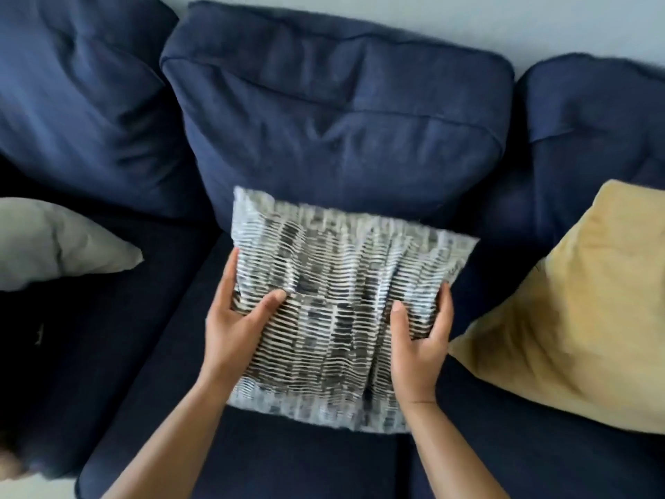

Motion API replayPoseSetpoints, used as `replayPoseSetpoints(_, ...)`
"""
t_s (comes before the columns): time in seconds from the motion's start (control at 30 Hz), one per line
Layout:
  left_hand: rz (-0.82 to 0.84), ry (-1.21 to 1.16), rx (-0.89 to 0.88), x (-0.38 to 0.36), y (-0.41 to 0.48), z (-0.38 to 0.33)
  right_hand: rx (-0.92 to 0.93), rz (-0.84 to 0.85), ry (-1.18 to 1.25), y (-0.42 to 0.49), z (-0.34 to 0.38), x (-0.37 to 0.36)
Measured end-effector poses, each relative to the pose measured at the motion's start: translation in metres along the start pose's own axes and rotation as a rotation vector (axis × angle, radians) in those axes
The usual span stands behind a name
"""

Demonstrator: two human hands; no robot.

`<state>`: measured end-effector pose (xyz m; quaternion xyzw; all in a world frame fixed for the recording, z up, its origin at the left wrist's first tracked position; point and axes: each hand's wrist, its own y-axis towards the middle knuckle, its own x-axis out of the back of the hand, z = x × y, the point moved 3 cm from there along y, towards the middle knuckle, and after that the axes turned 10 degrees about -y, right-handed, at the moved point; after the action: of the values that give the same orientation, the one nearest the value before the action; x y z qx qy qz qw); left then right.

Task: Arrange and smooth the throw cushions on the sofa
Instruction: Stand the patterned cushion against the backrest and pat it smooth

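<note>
Both hands, left hand [235, 320] and right hand [421, 340], clamp the patterned cushion [338, 304] by its sides at the sofa [342, 113] middle; gripped unevenly, it could slump crooked, creases intact.

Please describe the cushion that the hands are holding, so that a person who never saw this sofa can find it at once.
Look at the dark blue sofa and find its middle back cushion. The patterned cushion leans at its foot, gripped on its sides by the left hand and right hand. It alone has black-and-white broken stripes; the grey cushion to its left and the yellow cushion to its right are plain.
</note>
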<state>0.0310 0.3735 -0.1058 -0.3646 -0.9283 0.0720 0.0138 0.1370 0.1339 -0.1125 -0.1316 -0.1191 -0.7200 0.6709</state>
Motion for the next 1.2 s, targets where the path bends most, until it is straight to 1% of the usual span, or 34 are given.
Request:
replayPoseSetpoints(0.07, -0.032, -0.003, -0.126, 0.006, 0.022, -0.026, 0.163, -0.025, 0.021, 0.02, 0.028, -0.007)
replayPoseSetpoints(0.1, -0.035, 0.008, -0.159, 0.007, 0.037, -0.035, 0.223, -0.027, 0.008, 0.032, 0.037, -0.013)
replayPoseSetpoints(0.17, -0.02, 0.062, -0.156, 0.002, 0.067, -0.044, 0.281, -0.003, -0.038, 0.056, 0.043, -0.028)
replayPoseSetpoints(0.27, 0.081, 0.22, -0.072, -0.01, 0.101, -0.024, 0.243, 0.099, -0.168, 0.077, 0.023, -0.049)
replayPoseSetpoints(0.33, 0.152, 0.279, 0.039, -0.012, 0.115, 0.005, 0.205, 0.175, -0.29, 0.08, 0.001, -0.056)
replayPoseSetpoints(0.4, 0.157, 0.313, 0.117, -0.011, 0.12, 0.021, 0.178, 0.21, -0.376, 0.08, -0.014, -0.054)
replayPoseSetpoints(0.47, 0.129, 0.299, 0.097, -0.012, 0.123, 0.02, 0.187, 0.213, -0.355, 0.082, -0.016, -0.049)
replayPoseSetpoints(0.57, 0.037, 0.233, 0.034, -0.018, 0.125, 0.001, 0.163, 0.136, -0.201, 0.092, 0.0, -0.041)
replayPoseSetpoints(0.67, -0.072, 0.111, 0.032, -0.023, 0.135, -0.022, 0.026, 0.033, -0.041, 0.113, 0.021, -0.038)
replayPoseSetpoints(0.73, -0.112, 0.023, 0.052, -0.026, 0.149, -0.037, -0.029, -0.008, 0.015, 0.126, 0.034, -0.043)
replayPoseSetpoints(0.8, -0.113, -0.005, 0.016, -0.03, 0.16, -0.051, -0.026, -0.048, -0.017, 0.132, 0.043, -0.05)
replayPoseSetpoints(0.9, -0.071, 0.044, -0.044, -0.041, 0.172, -0.062, -0.015, -0.1, -0.15, 0.127, 0.054, -0.058)
replayPoseSetpoints(0.93, -0.074, 0.043, -0.045, -0.043, 0.175, -0.062, 0.016, -0.122, -0.194, 0.125, 0.058, -0.058)
replayPoseSetpoints(1.0, -0.119, 0.029, -0.073, -0.045, 0.178, -0.067, 0.189, -0.2, -0.256, 0.123, 0.073, -0.056)
replayPoseSetpoints(1.1, -0.248, 0.016, -0.207, -0.034, 0.182, -0.081, 0.44, -0.344, -0.316, 0.123, 0.085, -0.054)
replayPoseSetpoints(1.13, -0.265, 0.044, -0.239, -0.03, 0.183, -0.083, 0.477, -0.367, -0.343, 0.123, 0.085, -0.056)
replayPoseSetpoints(1.2, -0.252, 0.127, -0.218, -0.028, 0.187, -0.079, 0.432, -0.33, -0.382, 0.122, 0.08, -0.064)
